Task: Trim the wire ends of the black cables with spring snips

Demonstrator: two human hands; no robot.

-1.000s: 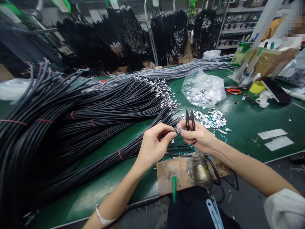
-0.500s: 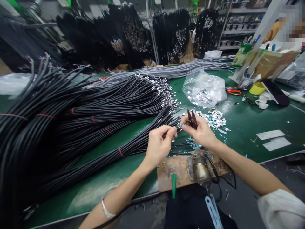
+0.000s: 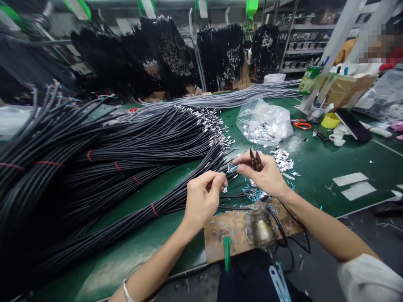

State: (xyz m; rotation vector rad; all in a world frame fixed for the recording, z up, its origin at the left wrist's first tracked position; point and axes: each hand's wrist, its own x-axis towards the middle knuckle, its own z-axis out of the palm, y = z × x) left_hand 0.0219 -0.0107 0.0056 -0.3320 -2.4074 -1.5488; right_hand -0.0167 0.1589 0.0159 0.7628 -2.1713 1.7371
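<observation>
- Bundles of black cables point(image 3: 103, 167), tied with red bands point(image 3: 153, 208), cover the left half of the green worktop point(image 3: 317, 167); their stripped ends point right, towards both hands, and crowd the space just left of them.
- More black cable bunches point(image 3: 220, 54) hang behind the worktop, and a run of grey cables point(image 3: 239, 96) lies across its far side.
- The left hand point(image 3: 201, 201) is raised above the near edge, wrist bent, with a bracelet point(image 3: 126, 290) on the forearm. Its fingers point(image 3: 217, 182) are pinched on the end of a thin black cable point(image 3: 234, 196), which trails to the right over the worktop below the right hand.
- A brown board point(image 3: 220, 237) sits at the near edge between the two forearms, with a green-handled tool point(image 3: 226, 251) and a grimy metal fixture point(image 3: 262, 228) on it; small blue offcuts point(image 3: 252, 195) are scattered over it and the worktop.
- The right hand point(image 3: 267, 176) is just right of the left, apart from it, its fingers closed round small black snips point(image 3: 255, 159) whose blades point up and away; its fingertips meet coloured wire ends point(image 3: 231, 167).
- A clear plastic bag point(image 3: 264, 123) beyond the right hand holds silvery scraps; loose foil scraps point(image 3: 283, 157) lie beside it.
- Further right are orange scissors point(image 3: 300, 124), a yellow roll point(image 3: 329, 121) and white labels point(image 3: 352, 184).
</observation>
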